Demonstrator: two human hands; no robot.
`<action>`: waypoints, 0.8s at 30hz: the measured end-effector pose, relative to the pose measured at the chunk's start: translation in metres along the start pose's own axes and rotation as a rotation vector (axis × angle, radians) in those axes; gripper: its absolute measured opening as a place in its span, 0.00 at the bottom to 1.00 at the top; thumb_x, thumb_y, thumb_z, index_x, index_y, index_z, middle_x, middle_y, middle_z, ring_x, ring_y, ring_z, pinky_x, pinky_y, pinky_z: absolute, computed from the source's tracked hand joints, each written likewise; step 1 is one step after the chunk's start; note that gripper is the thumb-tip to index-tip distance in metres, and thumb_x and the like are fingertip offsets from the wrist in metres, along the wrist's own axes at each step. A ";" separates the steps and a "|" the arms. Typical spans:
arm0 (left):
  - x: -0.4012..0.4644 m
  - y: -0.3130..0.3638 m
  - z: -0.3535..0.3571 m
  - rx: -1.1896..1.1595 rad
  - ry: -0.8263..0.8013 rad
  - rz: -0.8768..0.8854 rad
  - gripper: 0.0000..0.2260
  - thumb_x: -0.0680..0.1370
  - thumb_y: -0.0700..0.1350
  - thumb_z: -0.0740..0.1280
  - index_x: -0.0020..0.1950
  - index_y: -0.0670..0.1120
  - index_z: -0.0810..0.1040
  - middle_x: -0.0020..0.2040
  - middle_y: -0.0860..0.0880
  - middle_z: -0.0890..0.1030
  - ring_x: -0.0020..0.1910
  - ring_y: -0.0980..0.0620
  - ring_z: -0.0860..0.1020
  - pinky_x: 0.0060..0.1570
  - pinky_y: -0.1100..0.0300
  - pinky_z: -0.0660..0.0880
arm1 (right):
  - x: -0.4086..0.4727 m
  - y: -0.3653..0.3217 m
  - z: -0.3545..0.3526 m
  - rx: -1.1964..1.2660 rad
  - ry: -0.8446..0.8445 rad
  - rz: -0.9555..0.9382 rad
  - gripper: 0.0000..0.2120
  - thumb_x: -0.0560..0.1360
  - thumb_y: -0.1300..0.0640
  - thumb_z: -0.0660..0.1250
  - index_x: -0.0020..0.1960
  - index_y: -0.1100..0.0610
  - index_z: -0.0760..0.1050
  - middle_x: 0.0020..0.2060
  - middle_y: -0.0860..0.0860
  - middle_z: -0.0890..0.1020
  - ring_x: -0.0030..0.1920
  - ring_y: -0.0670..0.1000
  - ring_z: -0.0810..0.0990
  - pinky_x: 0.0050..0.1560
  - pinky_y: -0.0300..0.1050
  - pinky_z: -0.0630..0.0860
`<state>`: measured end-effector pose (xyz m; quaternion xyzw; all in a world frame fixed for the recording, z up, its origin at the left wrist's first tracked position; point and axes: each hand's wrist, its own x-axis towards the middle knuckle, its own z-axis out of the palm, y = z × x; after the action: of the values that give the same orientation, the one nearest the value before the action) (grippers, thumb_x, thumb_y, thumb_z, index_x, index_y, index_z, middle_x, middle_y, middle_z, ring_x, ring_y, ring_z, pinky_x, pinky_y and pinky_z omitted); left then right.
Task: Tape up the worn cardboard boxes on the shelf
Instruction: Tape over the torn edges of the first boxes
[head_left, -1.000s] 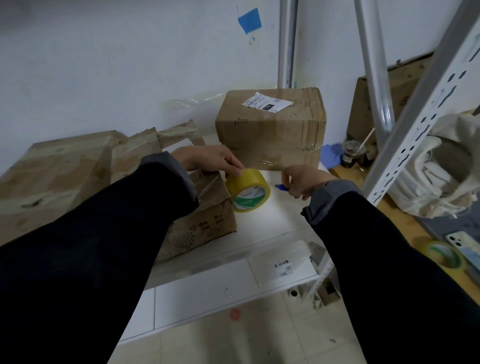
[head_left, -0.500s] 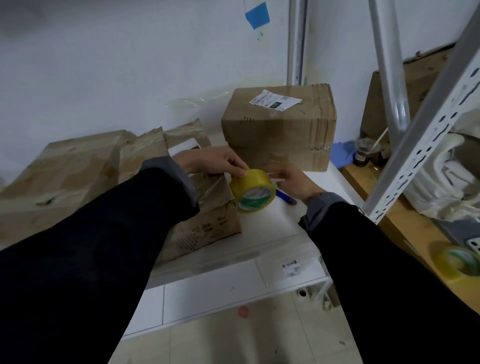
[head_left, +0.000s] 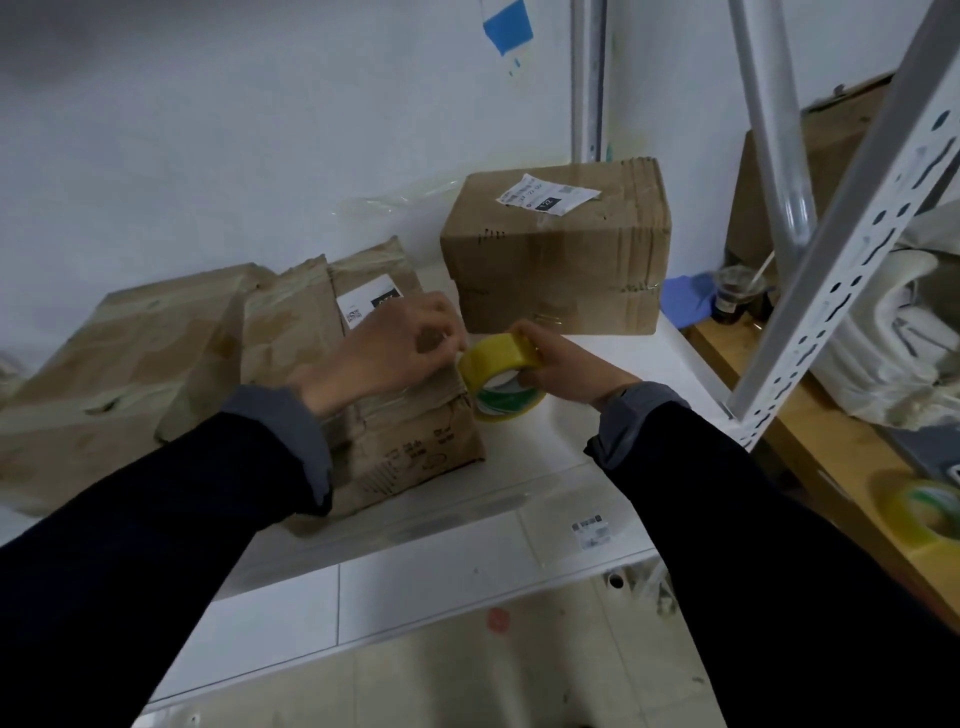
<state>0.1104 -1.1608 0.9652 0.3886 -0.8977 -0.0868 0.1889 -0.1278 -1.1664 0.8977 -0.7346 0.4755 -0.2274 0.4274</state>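
Since a second ago the yellow tape roll (head_left: 500, 378) has passed from the left hand's grip into the right hand (head_left: 558, 364), which now grasps it with fingers over its rim and thumb on the side. The blue pen that the right hand held then no longer shows. The left hand (head_left: 387, 349) has moved onto the top of the worn cardboard box (head_left: 384, 415), its fingertips pinched together at the roll's edge; whether they grasp the tape's free end cannot be told.

The roll is held just above the white shelf (head_left: 571, 431), touching the worn box's right top corner, its open core tilted toward the camera and downward. The worn box lies with its long axis running from the shelf's front edge back toward the wall, its white label (head_left: 363, 304) at the far end.

Behind the roll stands a firmer labelled box (head_left: 556, 254), apart from it. A crumpled flattened carton (head_left: 119, 358) lies to the left. To the right, beyond the perforated upright (head_left: 852, 223), a drink cup (head_left: 737, 293) and a second tape roll (head_left: 930, 514) sit on a wooden table (head_left: 831, 441).
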 end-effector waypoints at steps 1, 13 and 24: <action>-0.010 0.001 0.000 0.038 0.006 0.027 0.09 0.79 0.49 0.65 0.48 0.49 0.84 0.50 0.54 0.81 0.44 0.61 0.78 0.45 0.66 0.75 | 0.000 -0.001 0.001 -0.015 0.005 0.001 0.19 0.75 0.68 0.66 0.61 0.54 0.67 0.54 0.57 0.74 0.55 0.58 0.75 0.53 0.54 0.75; -0.030 0.003 0.011 0.226 0.091 0.243 0.09 0.78 0.45 0.67 0.52 0.45 0.86 0.51 0.52 0.84 0.48 0.54 0.81 0.42 0.57 0.81 | 0.003 -0.021 0.004 -0.072 0.078 0.041 0.19 0.73 0.74 0.59 0.60 0.58 0.67 0.52 0.56 0.70 0.53 0.56 0.70 0.53 0.55 0.71; -0.021 0.011 0.003 0.470 0.048 0.427 0.12 0.79 0.43 0.63 0.43 0.44 0.84 0.45 0.50 0.83 0.45 0.53 0.81 0.31 0.58 0.79 | 0.016 -0.038 0.001 -0.181 0.177 0.091 0.21 0.71 0.74 0.60 0.57 0.55 0.72 0.50 0.55 0.73 0.50 0.55 0.71 0.47 0.45 0.66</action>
<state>0.1153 -1.1376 0.9598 0.2262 -0.9497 0.1737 0.1292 -0.1012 -1.1734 0.9278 -0.7248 0.5627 -0.2281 0.3256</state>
